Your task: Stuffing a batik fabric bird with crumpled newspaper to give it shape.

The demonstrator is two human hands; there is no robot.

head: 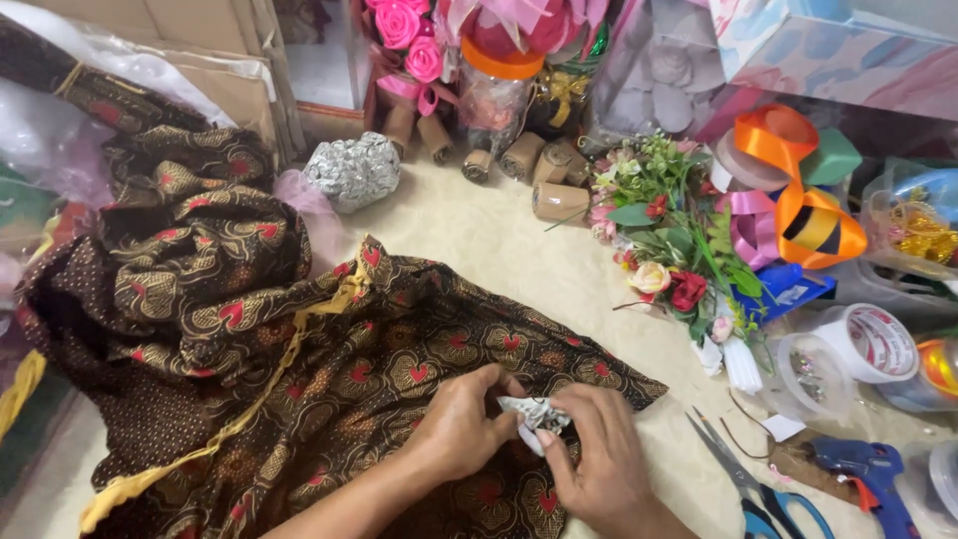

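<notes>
Small silvery piece (pixel 532 414) mostly hidden between both hands — glue gun (pixel 870 476) cut off below.

From my remote seat this looks like a craft and gift-decorating workshop, perhaps run from a home or small shop; I cannot tell which. The counter (pixel 499 250) is crowded with making supplies: curls of orange ribbon (pixel 803 205), a bunch of artificial flowers (pixel 671 240), pink paper roses (pixel 409 40), small brown paper rolls (pixel 544 165), a roll of tape (pixel 878 342), scissors (pixel 753 484) and a blue glue gun (pixel 868 469). Brown patterned fabric (pixel 299 339) spreads across the work surface. Cardboard boxes (pixel 190 50) and a patterned gift box (pixel 838 45) stand stacked behind.
</notes>
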